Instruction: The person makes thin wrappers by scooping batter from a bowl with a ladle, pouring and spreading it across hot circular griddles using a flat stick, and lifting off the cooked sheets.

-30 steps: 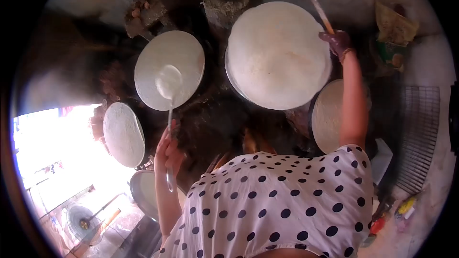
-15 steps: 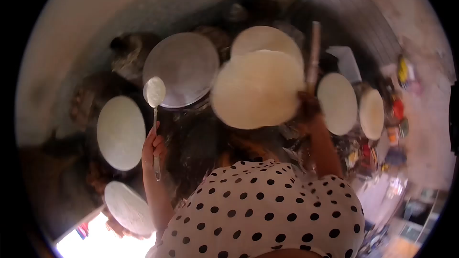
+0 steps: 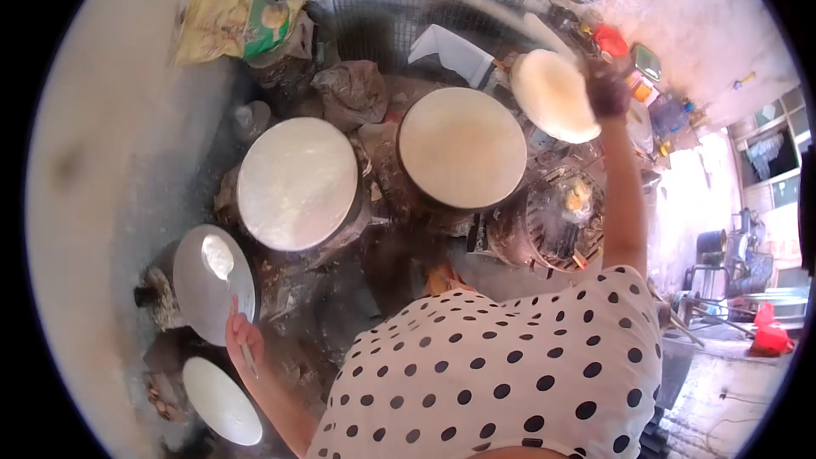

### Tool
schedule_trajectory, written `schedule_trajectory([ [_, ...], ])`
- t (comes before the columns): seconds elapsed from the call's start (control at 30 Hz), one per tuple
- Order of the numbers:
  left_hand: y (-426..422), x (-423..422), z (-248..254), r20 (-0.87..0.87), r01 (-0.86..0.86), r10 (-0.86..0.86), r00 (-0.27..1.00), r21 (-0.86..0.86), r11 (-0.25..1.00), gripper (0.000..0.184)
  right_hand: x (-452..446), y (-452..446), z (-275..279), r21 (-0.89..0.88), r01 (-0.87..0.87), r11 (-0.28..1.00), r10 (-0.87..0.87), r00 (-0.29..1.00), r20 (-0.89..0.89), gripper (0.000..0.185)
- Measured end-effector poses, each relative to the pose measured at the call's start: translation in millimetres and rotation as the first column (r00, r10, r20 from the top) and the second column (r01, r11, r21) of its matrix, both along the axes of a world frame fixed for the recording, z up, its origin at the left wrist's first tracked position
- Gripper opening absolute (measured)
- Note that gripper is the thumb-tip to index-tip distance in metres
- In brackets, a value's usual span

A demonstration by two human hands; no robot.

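My left hand (image 3: 245, 342) is closed around the handle of a ladle (image 3: 218, 257). White batter fills its bowl, which hangs over a bare grey round griddle (image 3: 191, 297) at the left. At the upper right, my right hand (image 3: 608, 95), dark and somewhat blurred, grips the edge of a thin round flatbread (image 3: 554, 95) with a browned middle. A long pale stick (image 3: 518, 19), smeared by motion, extends up and left from the same hand. Pale batter layers cover the left-centre griddle (image 3: 297, 183) and the lower-left one (image 3: 223, 401); a browner round (image 3: 463, 149) covers the centre griddle.
An ash-strewn grate (image 3: 552, 221) lies below the flatbread. A white box (image 3: 450, 53), a crumpled sack (image 3: 350, 92) and a yellow-green bag (image 3: 238, 25) stand at the back. Red and yellow items (image 3: 610, 41) line the right wall. Another pale disc (image 3: 639, 126) is partly behind my right hand.
My view has turned right, so the griddles appear farther left. The flatbread and stick have moved right with my right hand. The ladle is now lower, over the grey griddle.
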State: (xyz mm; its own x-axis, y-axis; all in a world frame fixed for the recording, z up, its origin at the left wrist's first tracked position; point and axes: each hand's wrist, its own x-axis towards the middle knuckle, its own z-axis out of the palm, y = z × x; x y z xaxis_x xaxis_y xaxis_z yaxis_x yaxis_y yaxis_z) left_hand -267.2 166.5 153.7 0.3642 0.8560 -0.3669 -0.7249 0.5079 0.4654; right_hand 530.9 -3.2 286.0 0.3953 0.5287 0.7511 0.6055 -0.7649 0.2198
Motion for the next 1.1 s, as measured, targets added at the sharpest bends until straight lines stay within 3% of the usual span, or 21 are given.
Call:
schedule_trajectory([
  [0.03,2.4,24.3,2.2,0.043,-0.015,0.015,0.999,-0.005,1.0,0.042,51.3,-0.2,-38.8,-0.207,-0.132,0.969,0.167,0.973,0.162,0.016],
  [0.07,5.6,51.3,8.6,0.028,-0.012,0.012,1.0,-0.005,1.0,0.042,63.2,6.3,-62.3,-0.279,-0.01,0.96,0.022,0.999,0.039,0.012],
  [0.1,9.3,77.8,16.5,0.069,-0.015,0.016,0.997,-0.015,1.0,0.043,85.2,6.7,-87.6,-0.183,-0.132,0.974,0.13,0.991,-0.025,0.012],
  [0.17,21.6,117.7,19.8,0.158,0.039,-0.039,0.987,0.002,0.999,0.045,131.1,12.7,-144.2,-0.193,-0.1,0.976,0.065,0.981,-0.182,0.014],
  [0.27,23.0,166.9,35.4,0.141,-0.004,0.009,0.99,-0.034,0.999,0.043,163.3,25.7,-205.1,-0.205,-0.024,0.979,-0.078,0.875,-0.478,0.016],
  [0.37,25.3,195.4,48.9,0.073,-0.055,0.059,0.996,-0.054,0.997,0.044,184.2,37.7,-232.4,-0.253,0.001,0.967,-0.159,0.78,-0.605,0.016],
  [0.53,29.0,153.3,47.0,0.041,-0.166,0.169,0.985,-0.073,0.983,0.049,176.5,44.9,-250.0,-0.063,0.093,0.994,-0.111,0.728,-0.676,0.021],
  [0.57,3.7,132.0,36.1,-0.026,-0.167,0.168,0.986,0.012,0.986,0.054,197.6,32.1,-307.8,-0.116,-0.101,0.988,0.041,0.902,-0.43,0.031],
  [0.6,-13.9,108.6,29.3,-0.1,-0.162,0.171,0.98,0.091,0.983,0.058,169.8,25.4,-304.8,-0.287,0.002,0.958,-0.127,0.9,-0.418,0.036],
  [0.63,-5.0,69.4,29.6,-0.123,-0.177,0.189,0.974,0.102,0.979,0.055,150.2,17.1,-325.5,-0.395,-0.026,0.918,-0.057,0.979,-0.197,0.035],
  [0.67,7.4,24.0,42.2,-0.089,-0.199,0.203,0.975,0.05,0.979,0.051,93.5,29.8,-300.9,-0.348,-0.147,0.926,0.016,0.935,-0.353,0.037],
  [0.7,12.0,-22.3,48.2,-0.001,-0.206,0.206,0.979,-0.028,0.978,0.048,19.5,43.2,-269.1,-0.12,-0.277,0.953,0.128,0.731,-0.67,0.04],
  [0.73,4.3,-63.4,55.3,0.102,-0.175,0.186,0.977,-0.106,0.979,0.045,-67.4,49.3,-225.1,0.288,-0.137,0.948,0.308,0.164,-0.937,0.044],
  [0.77,-1.3,-98.1,64.5,0.166,-0.122,0.147,0.975,-0.15,0.981,0.042,-149.6,49.6,-193.0,0.407,0.069,0.911,0.413,-0.171,-0.895,0.048],
  [0.8,-13.5,-114.3,88.3,0.017,-0.024,0.026,1.0,-0.106,0.994,0.032,-219.6,49.7,-166.4,0.423,0.138,0.896,0.444,-0.332,-0.832,0.053],
  [0.83,-39.0,-121.6,123.7,-0.444,-0.051,0.06,0.894,0.032,0.998,0.029,-277.3,59.3,-168.1,0.469,-0.017,0.883,0.442,-0.31,-0.842,0.052],
  [0.87,-39.2,-130.2,143.3,-0.797,0.035,0.069,0.601,0.112,0.993,0.026,-335.6,72.3,-170.6,0.51,-0.164,0.845,0.454,-0.284,-0.844,0.05],
  [0.93,-28.6,-184.3,142.9,-0.946,0.12,0.08,0.316,0.123,0.985,0.024,-433.5,83.3,-180.1,0.52,-0.578,0.628,0.571,-0.111,-0.813,0.045],
  [1.0,-2.4,-231.5,119.9,-0.931,0.158,0.053,0.361,0.117,0.981,0.019,-534.6,105.1,-162.0,0.29,-0.882,0.373,0.586,-0.019,-0.81,0.042],
  [1.07,26.4,-263.3,79.5,-0.885,0.06,0.047,0.463,0.084,0.995,0.012,-631.7,130.2,-157.9,0.477,-0.85,0.225,0.659,-0.228,-0.717,0.041],
  [1.1,47.0,-284.2,51.1,-0.865,0.142,0.002,0.502,0.085,0.986,0.009,-676.2,140.8,-156.0,0.398,-0.885,0.242,0.646,-0.159,-0.747,0.04],
])
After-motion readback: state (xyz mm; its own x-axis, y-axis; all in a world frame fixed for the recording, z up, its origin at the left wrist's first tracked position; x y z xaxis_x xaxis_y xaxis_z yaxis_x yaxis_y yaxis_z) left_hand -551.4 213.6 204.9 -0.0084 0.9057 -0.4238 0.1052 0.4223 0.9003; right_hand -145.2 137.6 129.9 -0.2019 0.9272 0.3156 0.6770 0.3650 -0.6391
